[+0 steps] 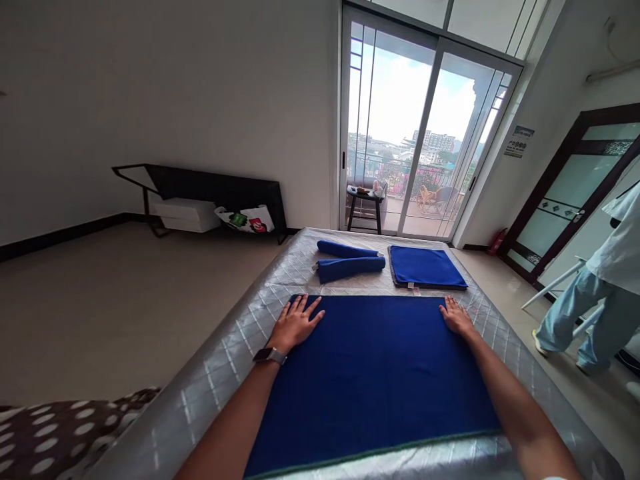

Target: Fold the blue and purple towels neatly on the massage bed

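Note:
A large blue cloth (380,373) lies spread flat on a silver quilted mattress (220,360). My left hand (296,321) rests on its far left corner with the fingers spread, a watch on the wrist. At the far right corner, my right hand (456,316) lies flat with its fingers stretched out. Beyond the cloth are two rolled blue cloths (350,268), side by side. To their right sits a folded blue cloth (427,267) with a small white tag at its near edge.
A glass sliding door (395,133) stands past the mattress, with a dark stool (365,197) behind it. At left, a black bench (215,187) is by the wall. A person (595,300) stands at right near a brown door (565,200). Polka-dot fabric (65,433) lies at lower left.

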The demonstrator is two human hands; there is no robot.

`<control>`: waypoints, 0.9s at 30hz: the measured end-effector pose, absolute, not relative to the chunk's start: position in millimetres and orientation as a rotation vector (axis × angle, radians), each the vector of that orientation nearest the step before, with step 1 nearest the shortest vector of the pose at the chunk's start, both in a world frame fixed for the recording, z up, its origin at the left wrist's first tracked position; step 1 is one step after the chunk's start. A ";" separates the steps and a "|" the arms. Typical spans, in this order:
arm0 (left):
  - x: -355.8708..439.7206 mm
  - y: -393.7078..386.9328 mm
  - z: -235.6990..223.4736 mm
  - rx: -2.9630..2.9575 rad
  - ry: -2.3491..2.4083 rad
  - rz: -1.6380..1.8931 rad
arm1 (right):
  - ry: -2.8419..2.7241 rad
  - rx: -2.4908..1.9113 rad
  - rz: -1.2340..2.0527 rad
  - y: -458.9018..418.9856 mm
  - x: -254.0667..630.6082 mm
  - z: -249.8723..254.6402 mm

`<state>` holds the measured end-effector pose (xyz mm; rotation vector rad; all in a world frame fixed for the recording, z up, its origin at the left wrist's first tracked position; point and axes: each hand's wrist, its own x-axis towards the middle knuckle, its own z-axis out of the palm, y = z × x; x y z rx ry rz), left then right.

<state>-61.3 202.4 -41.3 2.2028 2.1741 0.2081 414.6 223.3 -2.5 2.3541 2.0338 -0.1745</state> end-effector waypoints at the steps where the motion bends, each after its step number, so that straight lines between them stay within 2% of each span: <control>1: -61.2 202.7 -42.0 2.204 2.178 0.209 | 2.025 2.370 -0.150 222.7 407.6 -0.3; 6: -61.0 204.6 -45.6 2.190 2.195 0.257 | 2.360 2.343 0.036 206.2 325.5 -2.4; 9: -60.6 204.2 -44.9 2.178 2.192 0.279 | 2.678 2.020 -0.126 183.4 257.6 -17.3; 13: -59.2 201.4 -39.8 2.180 2.196 0.255 | 2.760 1.797 -0.330 157.0 214.8 -34.7; 18: -58.3 200.0 -36.7 2.178 2.204 0.193 | 2.553 1.955 -0.293 152.1 279.9 -33.7; 23: -60.2 201.9 -40.0 2.194 2.193 0.190 | 2.251 2.296 0.014 150.0 388.0 -15.0; 27: -60.8 202.7 -40.2 2.184 2.207 0.174 | 2.172 2.366 0.108 138.6 423.9 -2.7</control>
